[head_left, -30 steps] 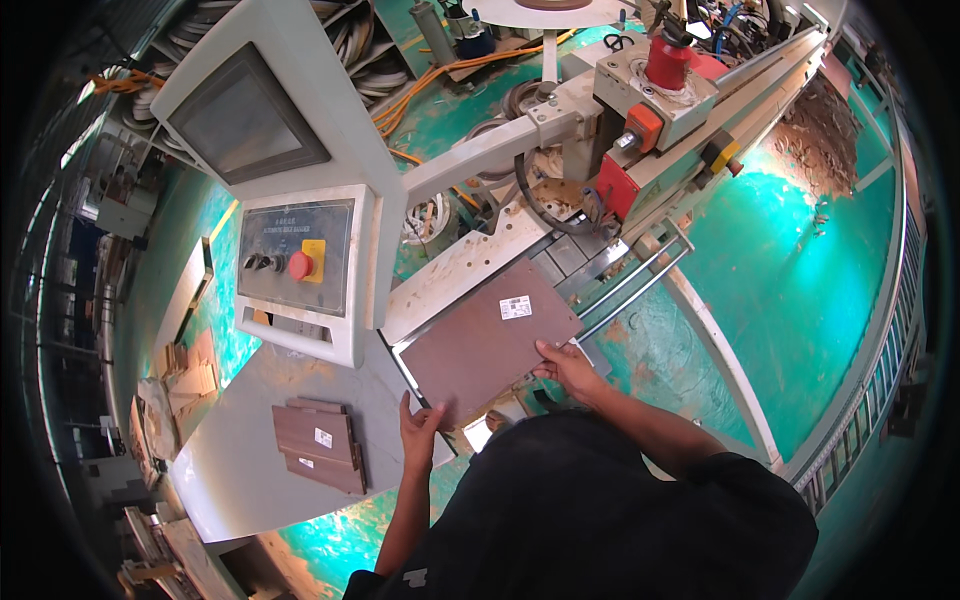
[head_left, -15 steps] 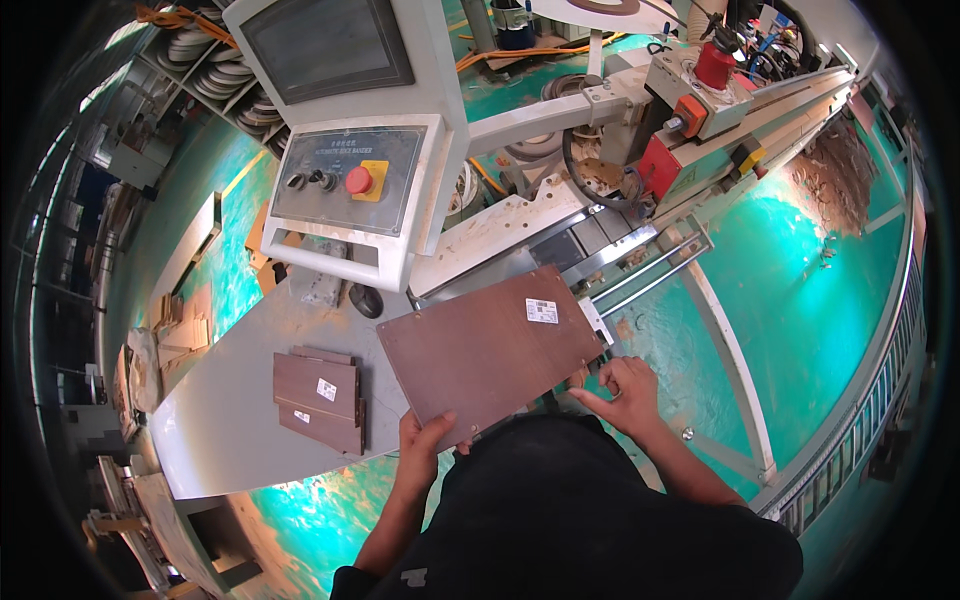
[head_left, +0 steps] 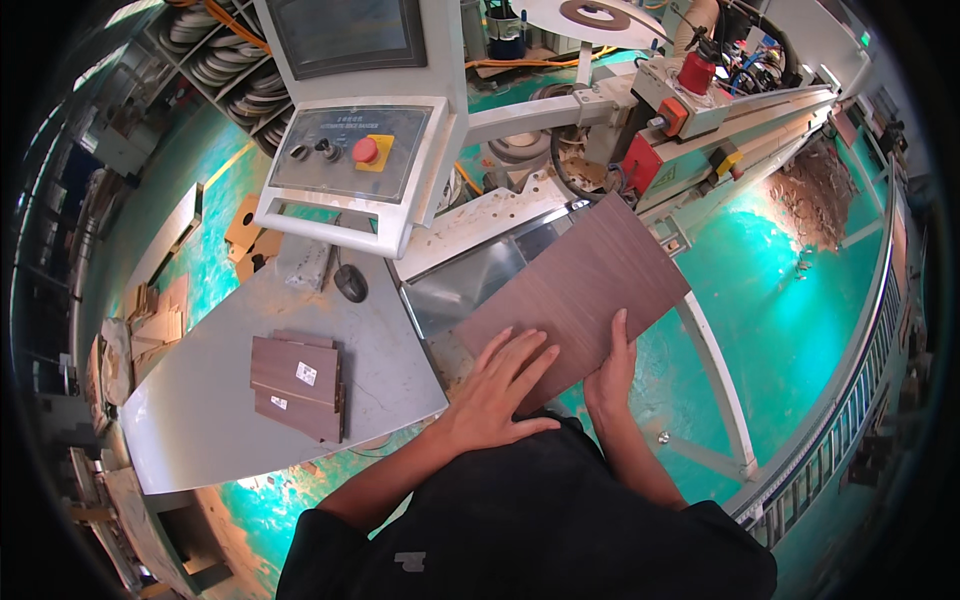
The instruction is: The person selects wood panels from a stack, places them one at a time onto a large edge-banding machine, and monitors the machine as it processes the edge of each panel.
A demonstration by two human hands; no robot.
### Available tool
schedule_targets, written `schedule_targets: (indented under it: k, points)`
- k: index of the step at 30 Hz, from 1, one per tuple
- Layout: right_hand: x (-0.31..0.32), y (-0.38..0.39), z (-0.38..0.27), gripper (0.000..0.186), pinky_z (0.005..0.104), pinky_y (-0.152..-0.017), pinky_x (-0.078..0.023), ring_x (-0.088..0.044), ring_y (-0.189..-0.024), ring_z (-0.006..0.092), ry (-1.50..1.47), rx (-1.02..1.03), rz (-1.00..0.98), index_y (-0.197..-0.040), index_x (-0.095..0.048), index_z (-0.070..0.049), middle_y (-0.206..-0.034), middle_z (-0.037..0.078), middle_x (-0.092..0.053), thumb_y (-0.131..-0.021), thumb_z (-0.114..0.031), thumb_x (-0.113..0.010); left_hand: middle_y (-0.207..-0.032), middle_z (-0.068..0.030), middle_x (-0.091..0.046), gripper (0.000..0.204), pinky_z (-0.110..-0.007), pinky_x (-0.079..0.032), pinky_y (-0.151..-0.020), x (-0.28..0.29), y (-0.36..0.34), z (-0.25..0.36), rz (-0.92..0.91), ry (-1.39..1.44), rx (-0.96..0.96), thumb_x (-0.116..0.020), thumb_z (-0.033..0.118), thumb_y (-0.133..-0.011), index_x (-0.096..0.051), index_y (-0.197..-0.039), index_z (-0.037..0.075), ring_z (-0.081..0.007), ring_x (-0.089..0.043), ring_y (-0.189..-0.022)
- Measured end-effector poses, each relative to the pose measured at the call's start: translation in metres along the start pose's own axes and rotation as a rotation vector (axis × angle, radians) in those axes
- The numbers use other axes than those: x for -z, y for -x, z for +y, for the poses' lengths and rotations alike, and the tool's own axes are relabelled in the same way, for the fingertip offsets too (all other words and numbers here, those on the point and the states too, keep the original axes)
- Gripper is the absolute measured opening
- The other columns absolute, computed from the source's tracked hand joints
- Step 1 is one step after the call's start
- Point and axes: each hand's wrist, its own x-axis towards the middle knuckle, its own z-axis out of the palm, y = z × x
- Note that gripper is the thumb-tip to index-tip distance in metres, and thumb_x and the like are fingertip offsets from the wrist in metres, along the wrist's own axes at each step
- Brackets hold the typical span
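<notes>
A brown wood-grain panel (head_left: 590,290) lies tilted across the front of me, its visible face bare of any label. My left hand (head_left: 490,400) rests on the panel's near left part with the fingers stretched out and apart. On the near right edge, my right hand (head_left: 612,378) grips the panel, thumb on top and the other fingers hidden beneath. The panel's far part overlaps the metal bed of a machine (head_left: 470,285).
On the grey table (head_left: 200,420) at left sits a small stack of brown panels (head_left: 290,385) with white labels. Behind it are a black mouse (head_left: 350,283) and a control panel (head_left: 345,155) with a red button. A rail (head_left: 830,440) curves along the right.
The panel has moved right and away from me, and its labelled face no longer shows. My left hand went from gripping a corner to lying flat; my right hand has taken hold.
</notes>
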Motion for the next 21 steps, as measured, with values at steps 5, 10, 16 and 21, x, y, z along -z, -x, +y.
schedule_targets:
  k: [5,10,16,21]
  points:
    - [0.035,-0.037,0.074,0.064,0.0516,-0.119,-0.040,-0.051,-0.140,0.0311,-0.331,-0.530,-0.093,-0.155,-0.043,-0.008,-0.154,0.011,-0.052,-0.105,-0.044,-0.064,-0.164,-0.0252,-0.033,0.096,-0.059,-0.013,-0.130,-0.036,0.028,-0.046,-0.148,-0.178,0.205,-0.081,0.048,-0.084,-0.039,-0.159,0.006,-0.0395,-0.028,-0.157]
    - [0.051,-0.071,0.143,0.066,0.0515,-0.120,-0.039,-0.050,-0.141,0.0304,-0.347,-0.628,-0.158,-0.155,-0.042,-0.009,-0.154,0.010,-0.051,-0.104,-0.044,-0.065,-0.166,-0.0264,-0.030,0.087,-0.059,-0.014,-0.129,-0.074,0.067,-0.102,-0.153,-0.302,0.340,-0.076,0.041,-0.091,-0.038,-0.161,0.007,-0.0414,-0.029,-0.156]
    - [0.035,-0.084,0.160,0.056,0.0472,-0.102,-0.056,-0.067,-0.117,0.0299,0.132,-0.635,-0.132,-0.139,-0.052,-0.004,-0.130,0.014,-0.065,-0.105,-0.046,-0.065,-0.166,-0.0295,-0.030,0.078,-0.058,-0.019,-0.128,-0.081,0.081,-0.148,-0.034,-0.376,0.472,-0.073,0.039,-0.094,-0.043,-0.159,0.010,-0.0479,-0.028,-0.154]
    - [0.038,-0.105,0.169,0.052,0.0363,-0.071,-0.065,-0.075,-0.078,0.0261,0.374,-0.564,-0.138,-0.124,-0.057,0.002,-0.100,0.017,-0.071,-0.106,-0.046,-0.062,-0.165,-0.0299,-0.033,0.075,-0.055,-0.032,-0.124,-0.082,0.058,-0.161,-0.073,-0.427,0.435,-0.073,0.044,-0.094,-0.048,-0.157,0.012,-0.0517,-0.035,-0.150]
